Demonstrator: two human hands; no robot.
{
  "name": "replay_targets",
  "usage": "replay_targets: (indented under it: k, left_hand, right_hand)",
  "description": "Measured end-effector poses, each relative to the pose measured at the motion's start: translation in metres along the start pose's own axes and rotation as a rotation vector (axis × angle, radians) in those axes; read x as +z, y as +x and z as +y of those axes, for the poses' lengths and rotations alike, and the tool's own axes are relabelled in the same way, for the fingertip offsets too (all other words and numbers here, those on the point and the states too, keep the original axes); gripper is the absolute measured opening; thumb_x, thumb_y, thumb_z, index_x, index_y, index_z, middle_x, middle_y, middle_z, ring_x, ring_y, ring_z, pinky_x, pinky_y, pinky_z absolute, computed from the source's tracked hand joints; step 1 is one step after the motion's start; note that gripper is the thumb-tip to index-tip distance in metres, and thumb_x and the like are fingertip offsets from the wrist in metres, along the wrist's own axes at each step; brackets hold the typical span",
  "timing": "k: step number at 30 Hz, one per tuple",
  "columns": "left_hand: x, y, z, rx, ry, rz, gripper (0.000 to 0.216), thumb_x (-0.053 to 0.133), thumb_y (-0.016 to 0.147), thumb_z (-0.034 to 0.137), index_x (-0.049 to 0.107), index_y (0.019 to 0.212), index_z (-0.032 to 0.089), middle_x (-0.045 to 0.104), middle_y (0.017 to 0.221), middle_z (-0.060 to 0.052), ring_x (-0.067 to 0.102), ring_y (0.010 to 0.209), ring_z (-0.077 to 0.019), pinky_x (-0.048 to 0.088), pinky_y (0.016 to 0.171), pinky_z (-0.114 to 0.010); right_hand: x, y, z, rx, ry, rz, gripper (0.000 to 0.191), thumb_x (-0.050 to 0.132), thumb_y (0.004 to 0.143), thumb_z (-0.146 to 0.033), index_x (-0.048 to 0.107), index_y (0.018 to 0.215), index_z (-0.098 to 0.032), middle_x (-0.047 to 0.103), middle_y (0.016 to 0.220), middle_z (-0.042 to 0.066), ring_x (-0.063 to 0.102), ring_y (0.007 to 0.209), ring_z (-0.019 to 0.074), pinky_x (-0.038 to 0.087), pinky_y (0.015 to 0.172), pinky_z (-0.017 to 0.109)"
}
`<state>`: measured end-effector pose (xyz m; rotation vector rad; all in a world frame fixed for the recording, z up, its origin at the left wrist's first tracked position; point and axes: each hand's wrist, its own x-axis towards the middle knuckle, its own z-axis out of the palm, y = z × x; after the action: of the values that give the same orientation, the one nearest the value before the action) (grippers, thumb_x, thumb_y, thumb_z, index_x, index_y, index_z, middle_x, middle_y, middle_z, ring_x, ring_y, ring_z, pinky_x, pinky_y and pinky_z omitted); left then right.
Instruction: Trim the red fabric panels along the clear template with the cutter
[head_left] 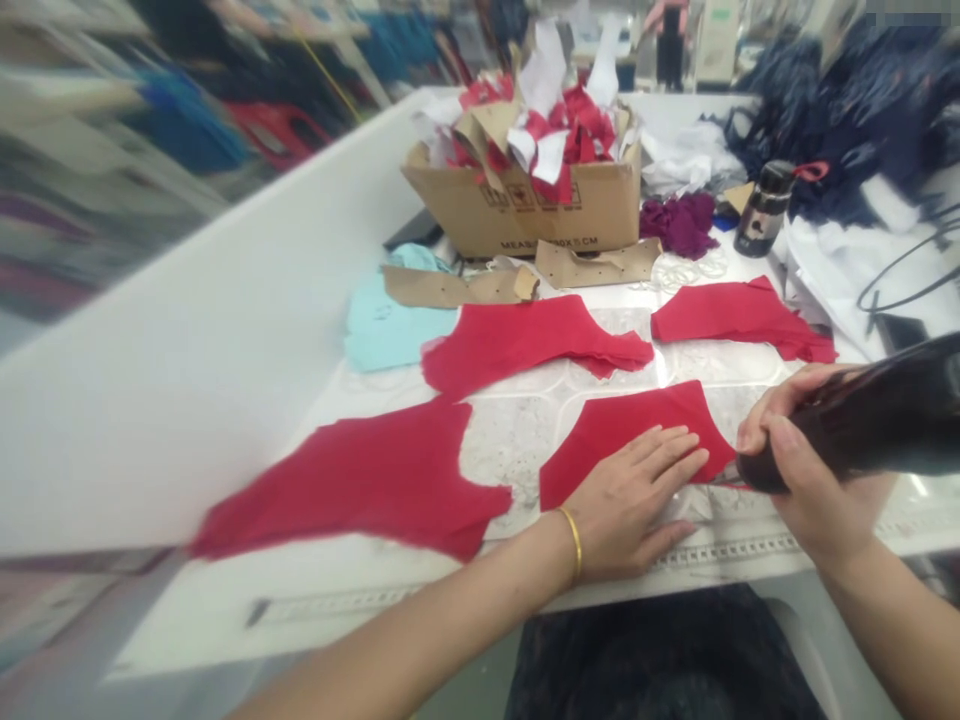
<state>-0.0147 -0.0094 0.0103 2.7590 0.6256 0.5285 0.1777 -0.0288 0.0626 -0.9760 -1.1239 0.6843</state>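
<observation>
My left hand (637,495) lies flat with fingers stretched out on a red cut fabric piece (611,430) near the table's front edge. A gold bangle circles that wrist. My right hand (799,470) is wrapped round the end of a dark tool (877,415), a bulky black body that reaches off to the right; its tip sits at the fabric's right edge. Three more red fabric pieces lie around: a large one (360,490) at the front left, one (517,345) in the middle, one (739,320) at the right.
A cardboard box (592,205) full of red and white scraps stands at the back. Brown paper patterns (457,287) and a light blue cloth (382,330) lie before it. A dark bottle (761,210), purple cloth (679,222), navy fabric heap and black cables sit at the right.
</observation>
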Motion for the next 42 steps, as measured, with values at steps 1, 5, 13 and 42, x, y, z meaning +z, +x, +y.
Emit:
replay_targets:
  k: [1,5,13,42]
  left_hand:
    - [0.000,0.001,0.002,0.013,0.010,-0.009,0.058,0.048,0.107,0.044,0.046,0.150,0.004,0.057,0.150,-0.022,0.049,0.145,-0.0362,0.042,0.123,-0.054]
    - [0.004,0.007,0.005,0.041,0.027,-0.036,0.064,0.050,0.106,0.050,0.046,0.150,0.004,0.055,0.151,-0.023,0.049,0.146,-0.0372,0.041,0.123,-0.054]
    - [0.013,0.010,0.000,0.034,0.028,-0.026,0.064,0.045,0.108,0.054,0.046,0.150,0.006,0.056,0.151,-0.022,0.048,0.147,-0.0347,0.041,0.124,-0.054]
    - [0.016,0.010,0.001,0.038,0.038,0.059,0.056,0.051,0.107,0.044,0.048,0.149,0.008,0.061,0.145,-0.022,0.055,0.141,-0.0351,0.049,0.117,-0.056]
  right_hand:
    - [-0.004,0.000,-0.001,0.007,-0.011,0.001,0.028,0.072,0.085,-0.024,0.056,0.109,-0.026,0.058,0.082,-0.002,0.063,0.067,0.0152,0.058,0.067,0.033]
    - [-0.021,0.002,-0.007,0.007,0.022,-0.004,0.029,0.074,0.087,-0.025,0.058,0.111,-0.027,0.056,0.075,-0.005,0.058,0.061,0.0130,0.057,0.064,0.030]
    - [-0.025,0.004,-0.005,-0.022,0.025,0.011,0.024,0.075,0.085,-0.019,0.058,0.102,-0.025,0.056,0.071,-0.006,0.059,0.059,0.0122,0.055,0.059,0.027]
    - [-0.047,0.007,-0.017,-0.082,-0.027,0.022,0.022,0.077,0.086,-0.021,0.058,0.096,-0.024,0.060,0.070,-0.005,0.061,0.057,0.0130,0.057,0.057,0.028]
